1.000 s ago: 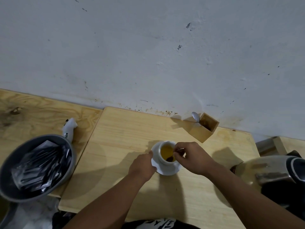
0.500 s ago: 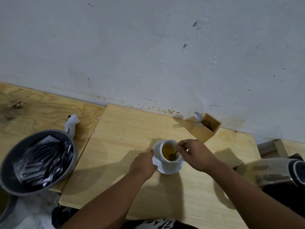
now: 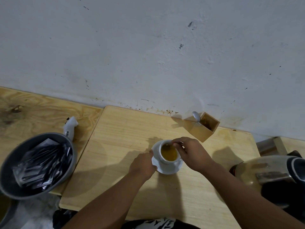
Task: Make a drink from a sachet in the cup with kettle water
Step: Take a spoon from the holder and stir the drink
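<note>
A white cup (image 3: 166,160) holding yellow-brown liquid stands on a white saucer (image 3: 171,170) in the middle of the light wooden table. My left hand (image 3: 142,165) grips the saucer's left rim. My right hand (image 3: 191,153) is over the cup's right side, fingers pinched on a small spoon (image 3: 168,145) that dips into the liquid at the far edge; most of the spoon is hidden. The steel kettle (image 3: 267,172) stands at the right edge. A grey bowl (image 3: 9,164) at the left holds several dark sachets (image 3: 42,164).
A wooden cutlery box (image 3: 200,131) with a spoon and fork stands against the wall behind the cup. A white handle (image 3: 70,127) juts from the bowl's far side. The wall (image 3: 148,55) closes off the back; the table's front edge is near my body.
My right hand has carried the spoon from the cup's near side round to its far edge. The left hand has stayed on the saucer. The view has shifted slightly.
</note>
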